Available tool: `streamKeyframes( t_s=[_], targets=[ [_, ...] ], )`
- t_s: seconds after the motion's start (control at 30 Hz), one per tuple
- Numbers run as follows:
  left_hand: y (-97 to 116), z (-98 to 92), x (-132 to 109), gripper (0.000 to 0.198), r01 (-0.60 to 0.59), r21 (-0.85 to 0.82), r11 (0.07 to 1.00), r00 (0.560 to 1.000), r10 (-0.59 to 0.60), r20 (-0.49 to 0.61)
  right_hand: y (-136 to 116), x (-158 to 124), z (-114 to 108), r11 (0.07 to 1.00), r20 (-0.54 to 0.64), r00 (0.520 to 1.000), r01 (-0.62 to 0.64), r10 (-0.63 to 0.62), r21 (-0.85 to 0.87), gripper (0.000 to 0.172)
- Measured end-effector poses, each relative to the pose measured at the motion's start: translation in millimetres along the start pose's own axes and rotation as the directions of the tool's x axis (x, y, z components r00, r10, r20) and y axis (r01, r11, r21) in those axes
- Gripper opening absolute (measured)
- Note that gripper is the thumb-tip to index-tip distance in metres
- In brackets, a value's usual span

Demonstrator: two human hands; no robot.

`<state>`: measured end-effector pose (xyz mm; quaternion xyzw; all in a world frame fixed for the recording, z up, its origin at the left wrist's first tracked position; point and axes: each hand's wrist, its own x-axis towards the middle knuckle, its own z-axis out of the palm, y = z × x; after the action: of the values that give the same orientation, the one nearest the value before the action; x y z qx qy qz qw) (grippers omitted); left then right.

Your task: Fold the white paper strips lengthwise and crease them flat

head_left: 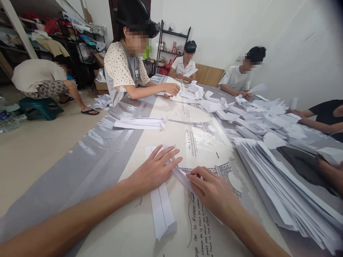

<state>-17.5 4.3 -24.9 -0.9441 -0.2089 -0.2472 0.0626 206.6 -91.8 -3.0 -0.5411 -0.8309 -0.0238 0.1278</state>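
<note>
A long white folded paper strip [161,209] lies on the table in front of me, with a dark line along it and a flap turned at its near end. My left hand [157,169] rests across its upper part, fingers stretched out and spread. Beside it, a second white folded paper [183,179] slants from under my left fingertips toward my right. My right hand [208,185] pinches the edge of this second paper between thumb and fingers; part of the paper is hidden behind that hand.
More folded strips [140,123] lie farther up the patterned tablecloth [130,223]. To the right are a stack of white papers [277,184] and a heap of folded pieces [266,115]. Several people sit around the table; a co-worker's hand [338,179] is at the right edge.
</note>
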Motion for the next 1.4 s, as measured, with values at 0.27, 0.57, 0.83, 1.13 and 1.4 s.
streamKeyframes(
  t_s=[0.27, 0.57, 0.83, 1.13, 1.4],
  targets=[
    [-1.8, -2.2, -2.1, 0.024, -0.139, 0.128, 0.982, 0.989, 0.13, 0.071, -17.0, -5.2, -5.7, 0.994, 0.097, 0.994, -0.06, 0.051, 0.09, 0.021],
    [-8.5, -0.4, -1.1, 0.023, -0.042, 0.018, 0.999, 0.992, 0.04, 0.121, -9.0, -9.5, -6.8, 0.936, 0.168, 0.965, -0.241, 0.202, 0.258, 0.024],
    [-16.1, 0.8, -0.4, 0.023, -0.032, -0.171, 0.985, 0.999, 0.035, 0.015, 4.9, -2.7, -17.7, 0.83, 0.26, 0.902, -0.421, 0.343, 0.366, 0.022],
    [-29.9, -21.6, -1.1, 0.023, -0.191, -0.004, 0.981, 0.981, 0.191, -0.008, -1.2, -3.9, -4.7, 0.976, 0.09, 0.992, -0.104, 0.087, 0.193, 0.022],
    [-31.9, -28.5, -2.1, 0.02, -0.174, 0.035, 0.984, 0.978, 0.169, 0.121, -11.2, -6.5, -17.0, 0.935, 0.232, 0.97, -0.141, 0.066, 0.325, 0.02]
  ],
)
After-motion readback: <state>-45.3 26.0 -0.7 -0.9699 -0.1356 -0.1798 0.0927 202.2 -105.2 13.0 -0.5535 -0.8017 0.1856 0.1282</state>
